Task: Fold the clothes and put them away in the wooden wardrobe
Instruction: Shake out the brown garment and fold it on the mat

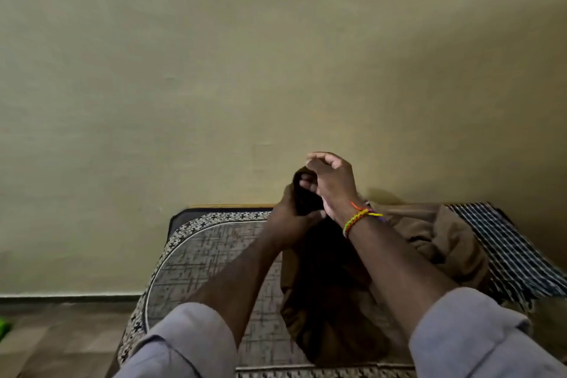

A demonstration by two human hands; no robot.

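Note:
A dark garment [319, 258] hangs from my raised hands over the bed [196, 258]. My left hand [288, 221] grips its upper end from the left. My right hand [333, 182], with a coloured thread band at the wrist, is above and against the cloth's top edge, fingers curled; its hold on the cloth is hard to tell. A brown garment [429, 236] lies crumpled on the bed to the right, and a dark-and-white checked cloth [509, 248] lies beyond it. The wooden wardrobe is out of view.
The bed has a patterned grey cover and stands against a plain yellowish wall [245, 55]. A tiled floor [61, 341] shows at the lower left, with a small green object [4, 327] at the frame's left edge.

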